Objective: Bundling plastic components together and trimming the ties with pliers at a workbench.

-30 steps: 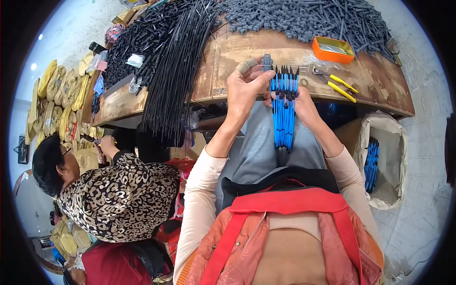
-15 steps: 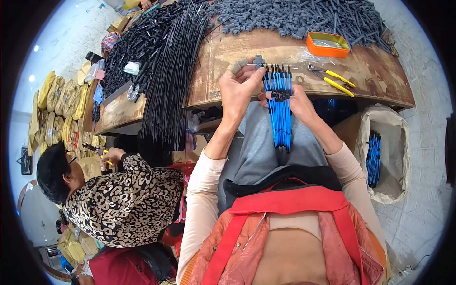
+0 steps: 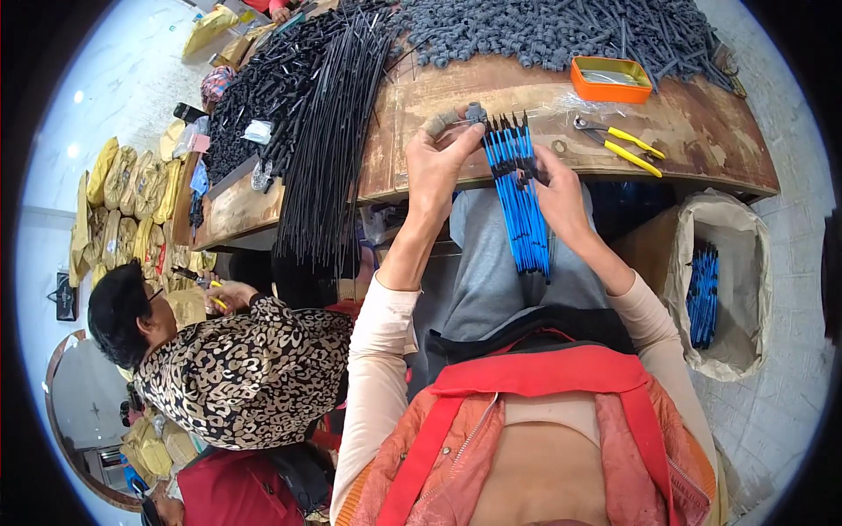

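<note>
Just over the table's front edge, my left hand (image 3: 436, 167) is closed in a pinch, thumb against fingers, with tan wrapping on a finger. A small grey plastic fitting (image 3: 475, 112) sits at its fingertips. Beside it hangs a bundle of slim blue rods with black tips and black bands (image 3: 520, 206), its lower end over my lap. My right hand (image 3: 561, 195) grips this bundle at its right edge, near the black bands; some of its fingers are hidden behind the rods.
Yellow-handled pliers (image 3: 624, 145) and an orange tin (image 3: 611, 81) lie on the wooden table (image 3: 456, 83). Grey fittings (image 3: 561, 31) and long black rods (image 3: 329, 149) are heaped behind. A lined bin (image 3: 745, 263) holds blue rods at right. A co-worker (image 3: 246, 364) sits at left holding a yellow-handled tool.
The bundle's top has tipped left, toward my left hand. My right thumb has moved from across the bundle to its right edge. A thin wire across the rod tips no longer shows.
</note>
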`<state>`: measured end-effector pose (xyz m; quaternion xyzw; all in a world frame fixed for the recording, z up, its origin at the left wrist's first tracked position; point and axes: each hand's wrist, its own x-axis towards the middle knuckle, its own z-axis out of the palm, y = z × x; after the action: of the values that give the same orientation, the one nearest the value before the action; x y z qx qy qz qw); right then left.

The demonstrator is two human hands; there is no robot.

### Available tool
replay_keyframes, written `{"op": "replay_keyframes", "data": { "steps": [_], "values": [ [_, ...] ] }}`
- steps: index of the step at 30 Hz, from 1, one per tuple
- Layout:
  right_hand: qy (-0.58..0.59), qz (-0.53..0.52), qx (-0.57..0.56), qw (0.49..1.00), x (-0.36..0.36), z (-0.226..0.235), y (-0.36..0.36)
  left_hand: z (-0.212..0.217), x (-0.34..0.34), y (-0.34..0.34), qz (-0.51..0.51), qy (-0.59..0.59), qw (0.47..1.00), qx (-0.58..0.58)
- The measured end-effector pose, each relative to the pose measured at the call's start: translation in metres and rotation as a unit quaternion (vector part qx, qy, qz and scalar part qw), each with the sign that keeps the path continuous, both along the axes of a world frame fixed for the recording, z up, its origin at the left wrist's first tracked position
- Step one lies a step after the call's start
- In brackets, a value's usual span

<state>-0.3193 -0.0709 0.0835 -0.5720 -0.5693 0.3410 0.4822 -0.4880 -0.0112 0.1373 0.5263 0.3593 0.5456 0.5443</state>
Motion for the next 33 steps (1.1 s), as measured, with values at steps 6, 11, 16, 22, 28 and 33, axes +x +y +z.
{"op": "replay_keyframes", "data": {
  "steps": [6,11,16,22,28,33],
  "values": [
    [0.113,0.048,0.049,0.991,0.002,-0.004,0.003,0.006,0.006,-0.003,0.030,0.119,0.992,0.035],
    [0.131,0.110,0.060,0.983,0.016,-0.008,0.009,0.000,0.009,-0.002,0.017,0.157,0.983,0.091],
    [0.127,0.152,0.072,0.978,0.023,-0.014,0.014,0.007,0.012,-0.010,-0.040,0.102,0.992,0.061],
    [0.085,0.108,0.057,0.989,0.021,-0.006,0.007,0.015,0.013,-0.017,-0.034,0.096,0.994,0.033],
    [0.056,0.107,0.054,0.991,0.022,-0.001,0.011,0.009,0.010,-0.010,-0.043,0.033,0.998,-0.008],
    [0.072,0.114,0.050,0.990,0.020,0.003,0.009,0.003,0.016,-0.008,-0.023,0.113,0.992,0.058]
  ]
}}
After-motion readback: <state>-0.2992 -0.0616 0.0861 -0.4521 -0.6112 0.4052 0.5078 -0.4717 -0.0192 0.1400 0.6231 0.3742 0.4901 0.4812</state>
